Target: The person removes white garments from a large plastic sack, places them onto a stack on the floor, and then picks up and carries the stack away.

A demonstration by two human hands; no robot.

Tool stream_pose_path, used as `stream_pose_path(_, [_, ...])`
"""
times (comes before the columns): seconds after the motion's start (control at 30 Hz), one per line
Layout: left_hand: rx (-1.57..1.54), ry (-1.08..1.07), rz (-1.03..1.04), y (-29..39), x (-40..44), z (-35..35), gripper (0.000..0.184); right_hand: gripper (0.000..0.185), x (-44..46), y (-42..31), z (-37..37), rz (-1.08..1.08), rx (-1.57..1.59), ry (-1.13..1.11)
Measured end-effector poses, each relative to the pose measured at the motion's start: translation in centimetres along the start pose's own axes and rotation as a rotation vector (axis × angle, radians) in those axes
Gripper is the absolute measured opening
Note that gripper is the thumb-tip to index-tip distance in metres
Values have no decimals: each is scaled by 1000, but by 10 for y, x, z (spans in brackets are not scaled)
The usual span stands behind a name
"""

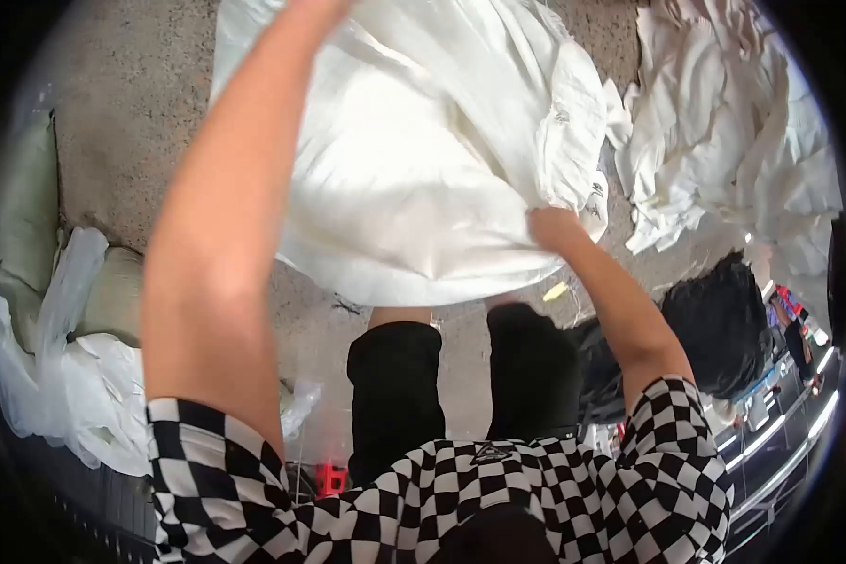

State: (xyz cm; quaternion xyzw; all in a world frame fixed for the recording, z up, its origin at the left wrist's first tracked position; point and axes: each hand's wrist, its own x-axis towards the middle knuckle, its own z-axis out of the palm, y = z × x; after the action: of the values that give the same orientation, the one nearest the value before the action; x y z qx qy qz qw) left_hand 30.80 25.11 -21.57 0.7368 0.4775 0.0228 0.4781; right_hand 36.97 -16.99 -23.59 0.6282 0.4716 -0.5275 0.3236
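Observation:
A large white sheet-like sack or cloth (395,160) spreads in front of my legs, puffed out and creased. My right hand (555,228) is closed on its near right edge, where the material bunches up. My left arm reaches up across the left side of the cloth. At the top edge of the view, my left hand (321,7) is blurred and mostly cut off, so its fingers are hidden. Faint printed marks show on the cloth's right side.
White crumpled cloths (724,122) lie at the upper right on the speckled floor (122,94). A black bundle (719,324) is at the right. Pale green sacks (23,207) and clear plastic (70,291) stand at the left. A red object (330,479) is behind me.

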Motion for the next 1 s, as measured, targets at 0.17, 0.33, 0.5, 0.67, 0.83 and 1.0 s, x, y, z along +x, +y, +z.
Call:
stream_pose_path(0.17, [222,-43,170,12,-116,34,41,16,2,-75,-108,-303,340,564])
stream_pose_path(0.33, [926,-410,189,-85,-184,83,56,36,104,-45,-128,-363,353,719])
stream_pose_path(0.5, [1056,-828,-323,-152,-262,32,78,53,88,48,-197,174,-14,644])
stream_pose_path(0.67, [1096,-733,-382,-170,-276,31,65,40,146,35,-205,111,-218,829])
stream_pose_path(0.83, [729,-358,75,-122,-233,64,35,19,91,-53,-175,-247,-184,905])
stream_pose_path(1.0, [398,-164,309,-76,-181,122,32,23,85,-55,-59,-507,144,518])
